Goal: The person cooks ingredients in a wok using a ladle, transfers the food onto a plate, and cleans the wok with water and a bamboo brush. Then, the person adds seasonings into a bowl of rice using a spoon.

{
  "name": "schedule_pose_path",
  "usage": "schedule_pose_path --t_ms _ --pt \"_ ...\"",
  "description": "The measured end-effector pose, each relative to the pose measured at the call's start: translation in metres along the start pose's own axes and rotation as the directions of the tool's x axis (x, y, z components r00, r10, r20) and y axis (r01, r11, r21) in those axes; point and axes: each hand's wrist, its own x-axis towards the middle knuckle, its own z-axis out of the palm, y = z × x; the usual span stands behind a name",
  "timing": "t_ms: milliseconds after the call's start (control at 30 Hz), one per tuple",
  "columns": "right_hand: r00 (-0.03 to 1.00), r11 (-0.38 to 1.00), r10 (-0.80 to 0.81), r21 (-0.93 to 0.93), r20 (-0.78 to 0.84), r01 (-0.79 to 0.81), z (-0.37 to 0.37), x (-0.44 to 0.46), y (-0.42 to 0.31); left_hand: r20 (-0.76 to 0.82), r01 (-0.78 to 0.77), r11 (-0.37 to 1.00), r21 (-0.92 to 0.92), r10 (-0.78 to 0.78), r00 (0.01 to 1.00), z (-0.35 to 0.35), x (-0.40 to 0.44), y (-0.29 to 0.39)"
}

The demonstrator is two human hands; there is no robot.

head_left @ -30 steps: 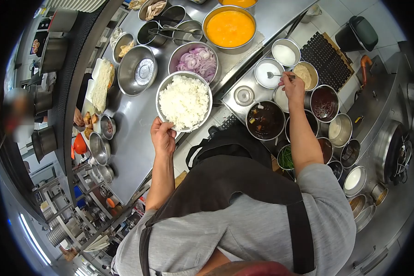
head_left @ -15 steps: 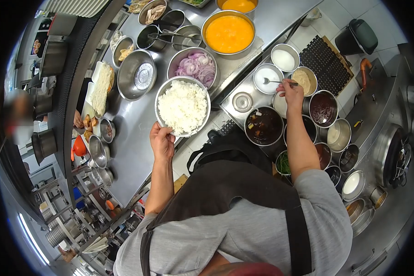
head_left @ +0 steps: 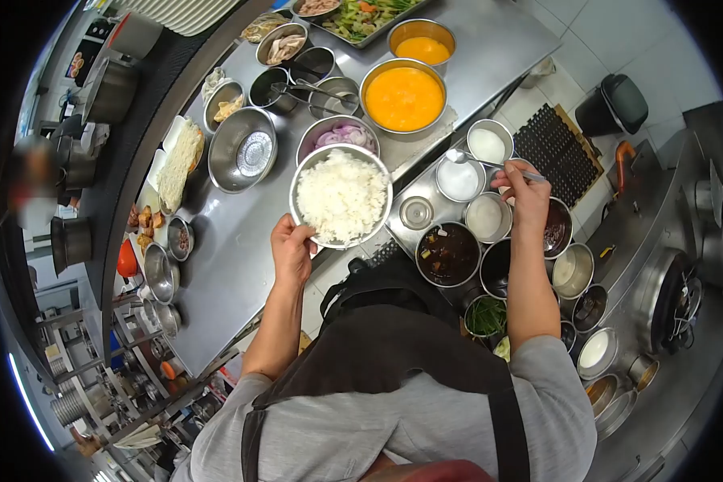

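Note:
My left hand (head_left: pixel 294 247) grips the near rim of a metal bowl (head_left: pixel 387 210) heaped with white rice (head_left: pixel 341 199). That bowl is held in front of a pot of sliced purple onion (head_left: pixel 347 133) and partly hides it. My right hand (head_left: pixel 527 197) is closed on the handle of a metal spoon (head_left: pixel 457 156). The spoon's head is over the far rim of a container of white grains (head_left: pixel 460 178); whether it carries anything is unclear. Close by are another container of white powder (head_left: pixel 488 143) and a pot of pale contents (head_left: pixel 485 218).
Pots of orange liquid (head_left: pixel 405 96), a metal mixing bowl (head_left: pixel 245 150) and tongs (head_left: pixel 317 90) stand on the steel counter (head_left: pixel 225 269). A pot of dark sauce (head_left: pixel 448 255) and chopped greens (head_left: pixel 487 315) are below my right arm. Several more pots line the right side.
The spoon has risen and its head has shifted to the container's far rim. The rice bowl covers more of the onion. My view has shifted, with the counter lower in frame.

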Motion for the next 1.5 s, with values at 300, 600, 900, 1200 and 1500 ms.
schedule_pose_path --t_ms 300,600,900,1200,1500 --pt "0.921 0.996 -0.091 0.029 0.379 0.087 0.047 -0.035 -0.074 0.146 0.021 0.998 0.063 -0.03 0.989 0.038 0.015 -0.002" --pt "0.947 0.678 -0.322 -0.696 0.01 0.238 -0.03 0.084 0.044 0.139 0.053 0.996 0.065 -0.062 0.988 0.042 0.016 -0.006" --pt "0.973 0.713 -0.228 -0.679 0.01 0.174 -0.016 0.115 0.091 0.125 0.079 0.99 0.119 -0.094 0.988 0.047 0.023 0.0" --pt "0.985 0.973 0.069 -0.209 -0.157 -0.101 -0.024 0.114 0.113 0.141 0.081 0.984 0.158 -0.104 0.985 0.056 0.026 0.002" --pt "0.971 0.995 0.098 0.018 -0.219 -0.096 -0.052 0.101 0.084 0.184 0.092 0.989 0.119 -0.113 0.976 0.069 0.029 0.002"
